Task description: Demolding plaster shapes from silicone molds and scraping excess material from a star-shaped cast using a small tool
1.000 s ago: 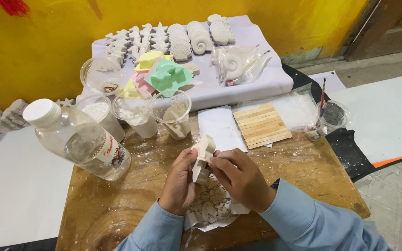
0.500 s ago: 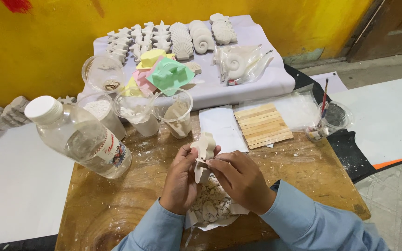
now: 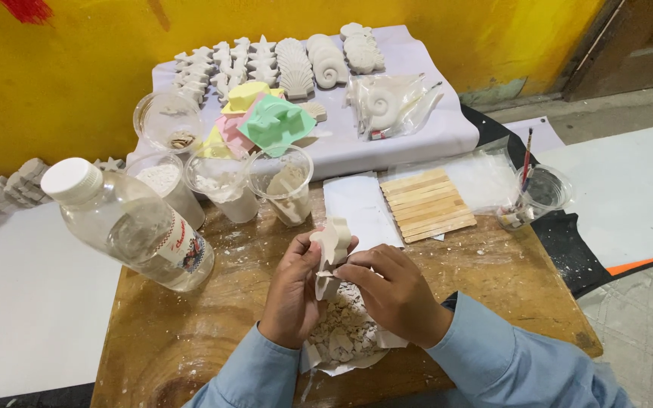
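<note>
While both hands are working at chest level above the wooden table (image 3: 213, 302), a small cream plaster cast (image 3: 332, 243) is being held upright between them, its lobed top standing clear of the fingers. The left hand (image 3: 292, 291) is curling round the cast from behind, thumb against its face, apparently steadying it. The right hand (image 3: 394, 291) is closing in from the other side with fingertips pinched at the cast's lower edge, as though picking at it; whether a tool is in that pinch, I cannot tell.

Directly beneath the cast, a sheet of paper with white crumbs (image 3: 345, 332) is lying on the table, probably placed there to catch what falls.

Just beyond the cast, a white sheet (image 3: 360, 208) is lying flat, and to its right a row of wooden sticks (image 3: 426, 202) is resting side by side. Left of the cast and beyond it, three clear plastic cups (image 3: 289, 193) holding pale powder or paste are standing close together, within easy reach. Further left, a clear bottle with a white cap (image 3: 130, 227) is leaning across the view.

Well beyond the cast, coloured moulds (image 3: 273, 121) are sitting stacked on a pale cloth (image 3: 417, 128), with rows of finished shell casts (image 3: 296, 60) laid out behind them, seemingly to dry. Far right of the cast, a cup with a brush (image 3: 534, 193) is standing.
</note>
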